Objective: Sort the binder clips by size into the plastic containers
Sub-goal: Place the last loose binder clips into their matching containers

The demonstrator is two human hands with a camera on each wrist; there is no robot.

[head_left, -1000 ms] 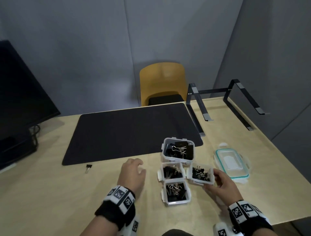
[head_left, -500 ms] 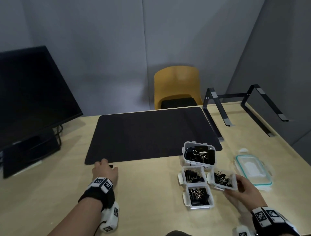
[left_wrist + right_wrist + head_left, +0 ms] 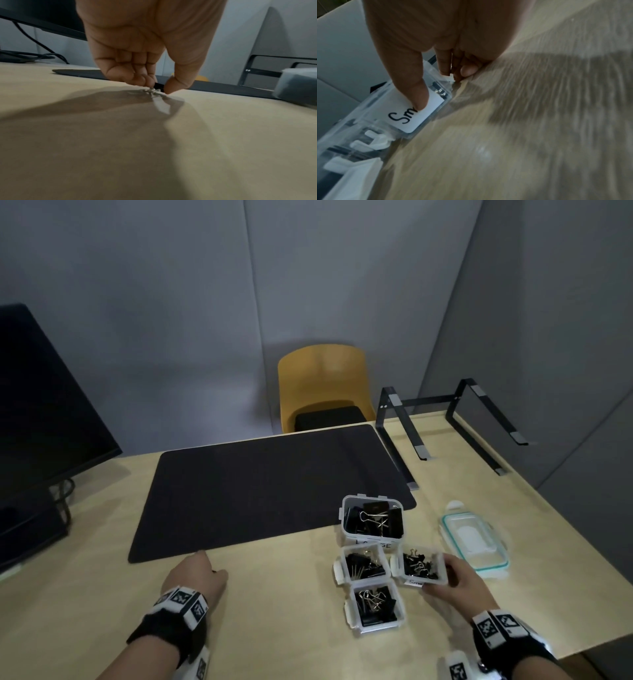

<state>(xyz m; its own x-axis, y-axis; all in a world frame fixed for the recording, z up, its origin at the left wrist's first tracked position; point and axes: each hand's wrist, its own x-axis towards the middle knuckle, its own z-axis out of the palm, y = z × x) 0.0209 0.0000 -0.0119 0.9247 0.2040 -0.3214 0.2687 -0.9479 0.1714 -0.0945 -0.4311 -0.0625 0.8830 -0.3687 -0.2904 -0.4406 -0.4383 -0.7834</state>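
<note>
Two bare forearms reach over a table, with no sleeves showing. The left hand [image 3: 197, 575] and the right hand [image 3: 459, 582] each wear a black wrist strap topped with white blocks printed with black-and-white square marker patterns. More white marker blocks hang under each wrist.

Four open plastic containers [image 3: 372, 520] sit in a cluster at the near right of the table [image 3: 281, 621], each holding a heap of binder clips too tangled to count. One loose binder clip [image 3: 157, 88] lies near left, one container lid [image 3: 474, 537] far right.
</note>
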